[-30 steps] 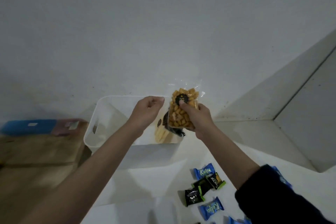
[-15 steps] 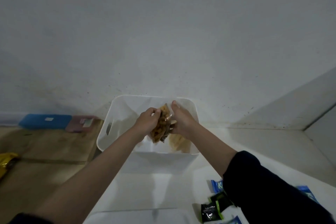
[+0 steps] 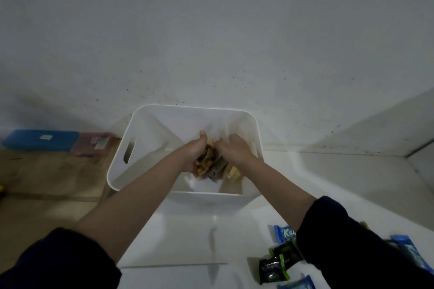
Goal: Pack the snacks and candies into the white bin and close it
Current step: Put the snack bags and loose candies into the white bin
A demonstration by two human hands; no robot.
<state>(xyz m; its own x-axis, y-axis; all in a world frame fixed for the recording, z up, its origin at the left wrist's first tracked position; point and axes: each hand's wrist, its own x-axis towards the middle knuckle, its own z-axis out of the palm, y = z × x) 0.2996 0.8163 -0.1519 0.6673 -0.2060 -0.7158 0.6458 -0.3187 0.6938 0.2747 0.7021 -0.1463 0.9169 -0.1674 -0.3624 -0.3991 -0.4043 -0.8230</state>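
The white bin (image 3: 141, 122) stands open against the wall, and both my hands are down inside it. Between them is a clear bag of orange-yellow snacks (image 3: 204, 164). My left hand (image 3: 193, 153) grips the bag's left side with curled fingers. My right hand (image 3: 236, 151) holds its right side from above. A pale yellow snack (image 3: 233, 174) lies in the bin under my right wrist. Several wrapped candies lie on the white surface at the lower right: a blue one (image 3: 283, 236) and black-green ones (image 3: 273, 270), partly hidden by my right sleeve.
A blue box (image 3: 40, 139) and a pinkish one (image 3: 96, 144) lie on the floor at the left, along the wall. The wooden floor (image 3: 47, 183) drops off left of the white surface. A low ledge (image 3: 352, 150) runs behind on the right.
The snack bag went from held up above the bin's right side down into the bin. My left hand has joined my right on it. The camera has tilted toward the bin.
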